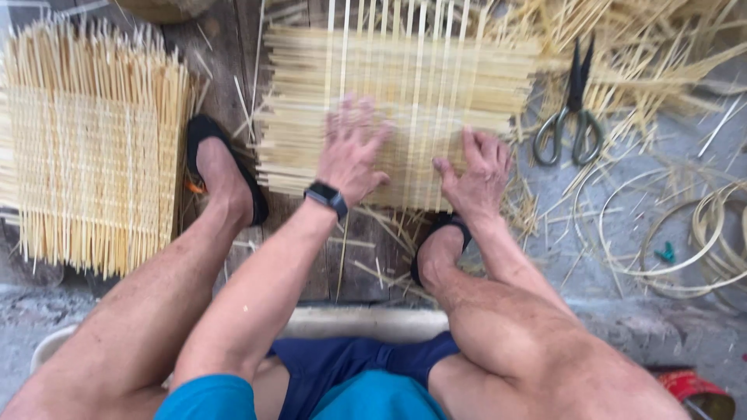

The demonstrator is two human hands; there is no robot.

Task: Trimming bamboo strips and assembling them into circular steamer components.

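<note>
On the strip-littered ground, you pressed your left hand (352,152), fingers spread, and right hand (476,173), fingers together, flat on the woven bamboo mat (405,85) between your feet, scissors (572,109) nearby.

Seated worker, seen from above: bare forearms and bare legs; left hand (352,152) and right hand (476,173) without gloves or rings; a black wristwatch (327,197) on a dark strap at the left wrist; bright blue short-sleeved shirt (311,398); dark navy shorts (350,365); black slip-on shoes, left shoe (208,134) and right shoe (450,224), open at the instep, worn sockless.
</note>
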